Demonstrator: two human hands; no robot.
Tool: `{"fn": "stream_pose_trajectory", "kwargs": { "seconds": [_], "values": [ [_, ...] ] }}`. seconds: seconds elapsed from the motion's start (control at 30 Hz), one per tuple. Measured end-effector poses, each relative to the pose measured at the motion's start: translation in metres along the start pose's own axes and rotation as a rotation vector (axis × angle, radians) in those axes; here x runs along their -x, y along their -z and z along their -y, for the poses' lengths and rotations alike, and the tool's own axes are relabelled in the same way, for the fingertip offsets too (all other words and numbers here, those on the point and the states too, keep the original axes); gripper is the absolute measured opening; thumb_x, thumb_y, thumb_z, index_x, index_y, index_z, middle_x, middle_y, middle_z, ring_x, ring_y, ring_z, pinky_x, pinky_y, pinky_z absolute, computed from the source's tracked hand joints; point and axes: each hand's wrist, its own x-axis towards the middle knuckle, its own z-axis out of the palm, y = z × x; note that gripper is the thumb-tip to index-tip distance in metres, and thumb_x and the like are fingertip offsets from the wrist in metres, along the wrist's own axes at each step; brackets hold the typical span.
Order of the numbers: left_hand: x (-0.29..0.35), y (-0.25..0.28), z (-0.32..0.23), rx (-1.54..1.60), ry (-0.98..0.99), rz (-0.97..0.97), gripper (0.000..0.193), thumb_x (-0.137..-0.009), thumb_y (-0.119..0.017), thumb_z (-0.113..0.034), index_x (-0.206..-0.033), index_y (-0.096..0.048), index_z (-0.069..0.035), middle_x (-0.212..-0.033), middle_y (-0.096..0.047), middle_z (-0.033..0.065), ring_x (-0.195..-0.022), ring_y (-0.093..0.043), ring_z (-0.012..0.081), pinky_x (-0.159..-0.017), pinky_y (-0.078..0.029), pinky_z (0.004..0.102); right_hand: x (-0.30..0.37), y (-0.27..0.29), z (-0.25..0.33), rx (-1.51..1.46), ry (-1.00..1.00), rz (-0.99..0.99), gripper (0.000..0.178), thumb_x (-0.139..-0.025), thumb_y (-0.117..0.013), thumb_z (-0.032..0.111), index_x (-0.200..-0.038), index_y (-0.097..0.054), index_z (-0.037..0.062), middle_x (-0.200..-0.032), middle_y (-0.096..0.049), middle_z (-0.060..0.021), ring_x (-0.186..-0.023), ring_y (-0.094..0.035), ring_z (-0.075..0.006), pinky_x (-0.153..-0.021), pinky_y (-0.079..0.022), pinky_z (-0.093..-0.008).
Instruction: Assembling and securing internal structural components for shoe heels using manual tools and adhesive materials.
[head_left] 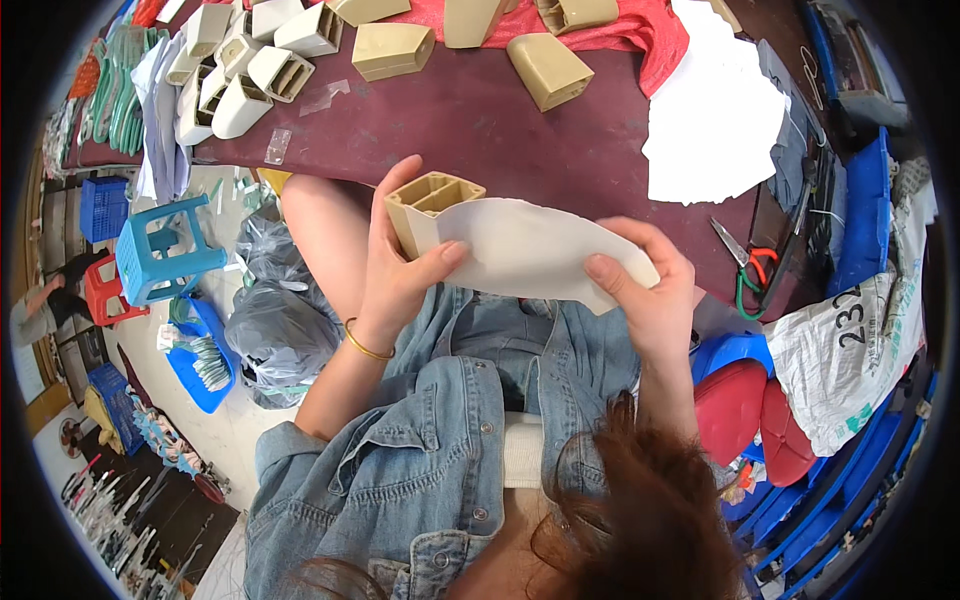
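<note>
My left hand (388, 265) is closed around a tan hollow block (405, 222), whose ribbed open end faces up. Its thumb presses one end of a white sheet (530, 245) against the block's side. The sheet curves away to the right, where my right hand (655, 285) pinches its other end between thumb and fingers. Both hands are above my lap, at the near edge of the maroon-covered table (470, 130). Most of the block's lower part is hidden behind the sheet and my left hand.
Tan blocks (392, 50) and paler hollow blocks (240, 105) lie along the table's far side. A torn white paper (715, 120) and scissors (742, 262) are at the right. Blue stool (165, 250) and grey plastic bags (280, 330) stand on the floor at left.
</note>
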Motion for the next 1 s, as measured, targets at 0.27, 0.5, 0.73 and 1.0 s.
{"fn": "stream_pose_trajectory", "kwargs": {
  "seconds": [0.27, 0.5, 0.73, 1.0],
  "values": [
    [0.001, -0.007, 0.01, 0.191, 0.031, 0.013, 0.077, -0.07, -0.075, -0.017, -0.134, -0.035, 0.0, -0.123, -0.052, 0.0119, -0.115, -0.051, 0.0207, -0.099, -0.04, 0.0349, -0.01, -0.031, -0.006, -0.01, 0.245, -0.171, 0.02, -0.098, -0.046, 0.019, -0.098, -0.052, 0.0004, -0.079, -0.056, -0.0012, -0.067, -0.051, -0.0074, -0.062, -0.045, -0.0223],
    [0.013, -0.007, 0.016, 0.338, 0.152, 0.063, 0.09, -0.061, -0.078, -0.027, -0.135, -0.033, 0.0, -0.125, -0.05, 0.0114, -0.117, -0.05, 0.0217, -0.101, -0.038, 0.0348, -0.051, -0.043, -0.01, 0.343, 0.358, -0.418, 0.039, -0.098, -0.043, 0.033, -0.079, -0.049, -0.0008, -0.057, -0.046, -0.0101, -0.054, -0.045, -0.0163, -0.053, -0.039, -0.033],
    [0.017, -0.007, 0.021, 0.48, 0.282, 0.198, 0.096, -0.056, -0.078, -0.027, -0.135, -0.031, 0.001, -0.127, -0.049, 0.013, -0.117, -0.05, 0.0241, -0.102, -0.039, 0.0365, -0.065, -0.055, -0.016, 0.425, 0.193, -0.178, 0.046, -0.097, -0.044, 0.04, -0.074, -0.049, -0.0003, -0.058, -0.05, -0.0182, -0.052, -0.05, -0.0343, -0.052, -0.04, -0.0407],
    [0.017, -0.007, 0.023, 0.527, 0.371, 0.316, 0.104, -0.054, -0.08, -0.042, -0.136, -0.031, -0.001, -0.125, -0.049, 0.0111, -0.115, -0.052, 0.0225, -0.099, -0.043, 0.0344, -0.058, -0.066, -0.022, 0.347, 0.154, -0.065, 0.048, -0.097, -0.043, 0.041, -0.071, -0.046, 0.0007, -0.058, -0.051, -0.0194, -0.053, -0.052, -0.0358, -0.051, -0.04, -0.0405]
  ]
}}
